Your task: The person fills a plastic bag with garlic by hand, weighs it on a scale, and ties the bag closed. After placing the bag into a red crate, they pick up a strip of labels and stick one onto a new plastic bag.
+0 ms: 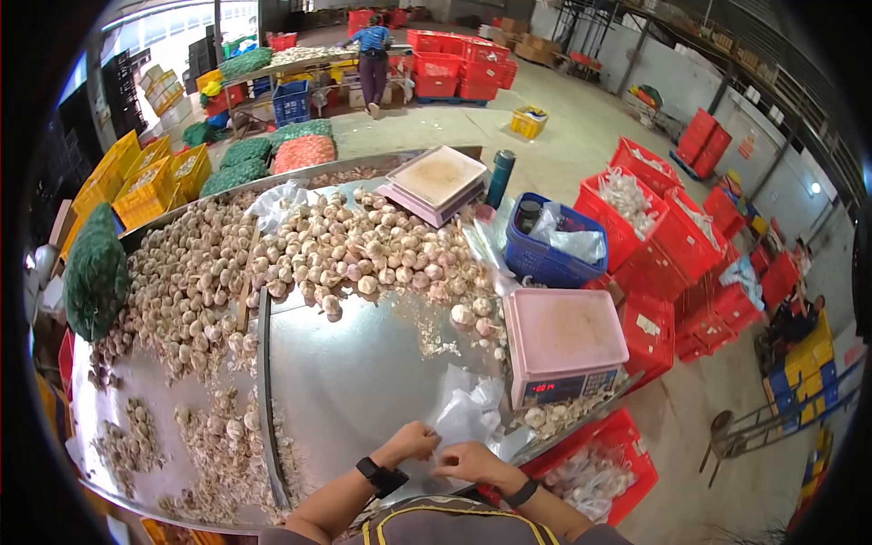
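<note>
A thin, clear plastic bag (pixel 470 411) lies crumpled on the metal table (pixel 354 363) in front of me. My left hand (pixel 413 442), with a dark watch on its wrist, is closed at the near left edge of the bag. Across from it my right hand (pixel 472 461), wearing a dark wristband, pinches the bag's near edge with curled fingers. Beyond the bag lies a big heap of garlic bulbs (pixel 354 250). A scale with a pink tray (pixel 568 331) and a lit red display stands to the right of my hands.
A metal divider strip (pixel 265 391) splits the table; more garlic (pixel 195 263) lies left of it. A second scale (pixel 438 177), a green bottle (pixel 500 179) and a blue basket (pixel 556 245) stand at the back. A red crate (pixel 627 454) holds filled bags. A person (pixel 372 54) stands far off.
</note>
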Demonstrator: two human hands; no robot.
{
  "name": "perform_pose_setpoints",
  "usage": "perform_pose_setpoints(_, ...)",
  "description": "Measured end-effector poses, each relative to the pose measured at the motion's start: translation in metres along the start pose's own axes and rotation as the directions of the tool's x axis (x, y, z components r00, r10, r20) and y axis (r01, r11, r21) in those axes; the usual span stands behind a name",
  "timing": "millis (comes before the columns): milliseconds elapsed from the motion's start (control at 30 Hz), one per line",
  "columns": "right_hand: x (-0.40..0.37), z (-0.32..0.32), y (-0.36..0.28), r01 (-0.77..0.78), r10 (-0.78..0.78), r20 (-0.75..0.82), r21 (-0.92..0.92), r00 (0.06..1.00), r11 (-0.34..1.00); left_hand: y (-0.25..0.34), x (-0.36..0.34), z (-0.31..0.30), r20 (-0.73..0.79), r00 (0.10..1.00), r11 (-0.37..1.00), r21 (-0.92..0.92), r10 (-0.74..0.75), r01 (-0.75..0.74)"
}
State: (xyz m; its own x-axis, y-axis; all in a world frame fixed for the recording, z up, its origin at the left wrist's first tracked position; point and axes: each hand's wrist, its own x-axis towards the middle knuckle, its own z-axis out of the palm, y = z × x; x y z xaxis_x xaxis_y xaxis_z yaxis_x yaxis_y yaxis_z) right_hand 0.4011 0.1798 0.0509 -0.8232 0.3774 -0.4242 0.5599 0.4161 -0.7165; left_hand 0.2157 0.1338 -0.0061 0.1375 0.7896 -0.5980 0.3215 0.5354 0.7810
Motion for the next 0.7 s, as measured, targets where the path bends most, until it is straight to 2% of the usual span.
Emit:
perform_pose_setpoints(33,0.003,0.002,0.003,0.040,-0.031,-0.191,0.043,0.981,0.998,-0.010,0.001,0.000,-0.156,0.986,0.986,0.163,0.055,-0.029)
perform_pose_setpoints(67,0.007,0.002,0.005,0.087,-0.050,-0.381,0.081,0.923,0.993,-0.017,0.004,-0.001,-0.294,0.947,0.944,0.329,0.133,-0.031)
perform_pose_setpoints(100,0.013,-0.003,0.009,0.120,-0.063,-0.473,0.092,0.879,0.988,-0.008,-0.009,-0.002,-0.363,0.914,0.868,0.497,0.181,0.026)
perform_pose_setpoints(133,0.023,-0.004,0.022,0.122,-0.066,-0.477,0.088,0.876,0.989,-0.002,-0.015,-0.004,-0.364,0.913,0.866,0.500,0.187,0.022)
perform_pose_setpoints(200,0.047,0.003,0.053,0.200,-0.300,-0.598,-0.230,0.743,0.952,0.008,-0.026,-0.008,-0.386,0.888,0.888,0.457,0.252,-0.053)
perform_pose_setpoints(233,0.051,0.012,0.067,0.124,-0.203,-0.500,-0.186,0.842,0.975,0.019,-0.032,-0.009,-0.390,0.885,0.887,0.459,0.255,-0.053)
perform_pose_setpoints(267,0.059,0.017,0.086,0.132,-0.210,-0.501,-0.188,0.840,0.973,0.035,-0.039,-0.010,-0.400,0.871,0.946,0.264,0.284,-0.187)
perform_pose_setpoints(300,0.068,0.018,0.106,0.020,-0.091,-0.294,-0.233,0.952,0.972,0.051,-0.049,-0.012,-0.417,0.855,0.948,0.058,0.309,-0.314)
perform_pose_setpoints(333,0.076,0.019,0.114,-0.078,0.056,-0.078,-0.303,0.995,0.950,0.068,-0.065,-0.015,-0.422,0.853,0.949,0.064,0.307,-0.310)
perform_pose_setpoints(367,0.068,0.007,0.091,-0.163,0.161,-0.030,-0.092,0.986,0.982,0.086,-0.086,-0.015,-0.318,0.875,0.884,-0.177,0.365,-0.433)
perform_pose_setpoints(400,0.064,0.001,0.082,-0.188,0.188,0.021,-0.009,0.982,0.982,0.102,-0.109,-0.017,-0.222,0.869,0.760,-0.422,0.442,-0.494)
perform_pose_setpoints(467,0.058,-0.002,0.079,-0.169,0.158,0.112,0.105,0.981,0.980,0.130,-0.163,-0.035,-0.079,0.824,0.612,-0.631,0.560,-0.477)
perform_pose_setpoints(500,0.055,-0.002,0.075,-0.153,0.129,0.144,0.172,0.981,0.973,0.127,-0.167,-0.041,-0.125,0.795,0.615,-0.566,0.594,-0.549)
perform_pose_setpoints(533,0.054,-0.002,0.070,-0.145,0.102,0.167,0.264,0.981,0.954,0.126,-0.161,-0.047,-0.132,0.793,0.609,-0.570,0.595,-0.552)
perform_pose_setpoints(600,0.049,-0.003,0.057,-0.122,0.054,0.161,0.447,0.985,0.886,0.115,-0.126,-0.059,-0.301,0.878,0.576,-0.666,0.373,-0.473)
perform_pose_setpoints(667,0.043,-0.009,0.043,-0.069,0.021,0.081,0.646,0.996,0.760,0.069,-0.072,-0.071,-0.414,0.871,0.661,-0.580,0.265,-0.477)
perform_pose_setpoints(700,0.045,-0.016,0.035,-0.036,0.014,0.036,0.738,0.999,0.674,0.045,-0.051,-0.075,-0.416,0.873,0.659,-0.585,0.257,-0.473)
